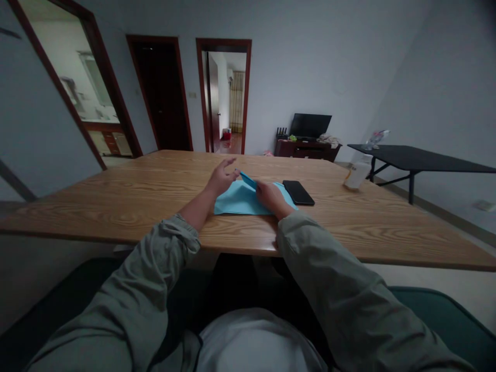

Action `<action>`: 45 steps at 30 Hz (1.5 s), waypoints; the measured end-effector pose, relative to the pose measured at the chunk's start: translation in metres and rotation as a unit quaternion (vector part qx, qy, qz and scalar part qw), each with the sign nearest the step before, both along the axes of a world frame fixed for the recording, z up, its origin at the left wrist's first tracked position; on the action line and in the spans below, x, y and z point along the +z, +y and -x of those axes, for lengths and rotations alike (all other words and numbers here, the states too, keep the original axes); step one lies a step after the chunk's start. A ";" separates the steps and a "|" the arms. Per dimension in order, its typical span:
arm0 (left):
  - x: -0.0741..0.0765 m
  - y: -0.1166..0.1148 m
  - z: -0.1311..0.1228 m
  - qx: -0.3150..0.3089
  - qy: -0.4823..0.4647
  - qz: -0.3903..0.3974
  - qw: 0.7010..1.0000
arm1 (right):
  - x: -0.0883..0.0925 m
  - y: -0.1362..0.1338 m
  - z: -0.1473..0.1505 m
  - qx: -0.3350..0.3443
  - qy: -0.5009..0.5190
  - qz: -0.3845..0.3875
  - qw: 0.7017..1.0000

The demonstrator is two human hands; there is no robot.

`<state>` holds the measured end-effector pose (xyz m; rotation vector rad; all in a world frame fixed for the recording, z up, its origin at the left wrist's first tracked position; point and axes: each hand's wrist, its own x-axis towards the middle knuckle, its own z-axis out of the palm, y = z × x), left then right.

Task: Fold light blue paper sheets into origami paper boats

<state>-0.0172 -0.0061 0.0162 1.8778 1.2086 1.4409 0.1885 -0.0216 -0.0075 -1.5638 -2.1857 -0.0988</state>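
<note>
A light blue sheet (242,200) lies on the wooden table in front of me. My right hand (268,195) is closed on a narrow blue piece (248,180) that tilts up above the sheet; whether this piece is part of the sheet, I cannot tell. Near its raised far end is my left hand (222,178), with thumb and fingers apart and nothing held between them. Just right of the sheet rests a black phone-like slab (298,192).
The wooden table (155,194) spans the view. A whitish plastic bottle (357,174) stands at its right side. Beyond are a black folding table (426,157) and a dark cabinet (306,150) bearing a screen (310,125). Green chairs flank me.
</note>
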 end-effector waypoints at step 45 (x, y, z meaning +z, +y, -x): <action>-0.023 0.045 -0.092 -0.087 -0.142 0.243 0.956 | -0.025 0.023 -0.024 0.089 0.117 -0.041 0.988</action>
